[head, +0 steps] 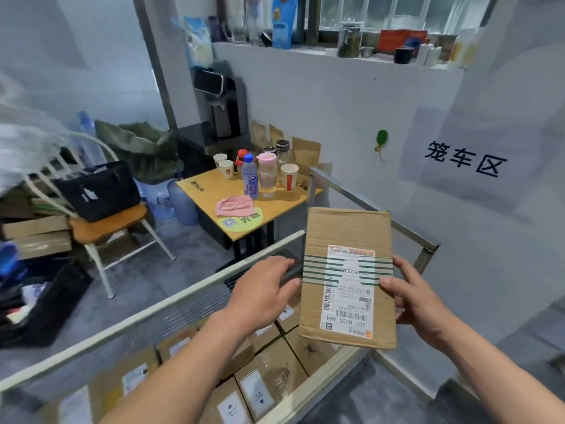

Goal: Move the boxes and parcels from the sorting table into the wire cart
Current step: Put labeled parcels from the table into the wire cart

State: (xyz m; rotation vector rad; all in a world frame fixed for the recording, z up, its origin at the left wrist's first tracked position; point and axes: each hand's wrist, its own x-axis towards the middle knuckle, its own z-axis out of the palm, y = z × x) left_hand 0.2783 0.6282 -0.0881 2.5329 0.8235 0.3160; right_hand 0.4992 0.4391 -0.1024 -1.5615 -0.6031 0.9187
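- White walls, a sign (464,162) with black characters on the right.
- Grey floor (183,276).
- Small yellow table (214,194) against the wall, wooden-seated chair (107,228) beside it.
- Daylight through the high window (397,10).

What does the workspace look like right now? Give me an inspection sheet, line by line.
Surface: sorting table not in view; wire cart below the hands.
Job's things: flat cardboard parcel held above the cart; labelled boxes packed inside.
Clutter: yellow side table with cups, bottles, pink cloth.
Hands: left hand and right hand grip the parcel's edges.
Cables: nothing seen.
Surroundings: chair with black bag, cluttered windowsill, wall sign.
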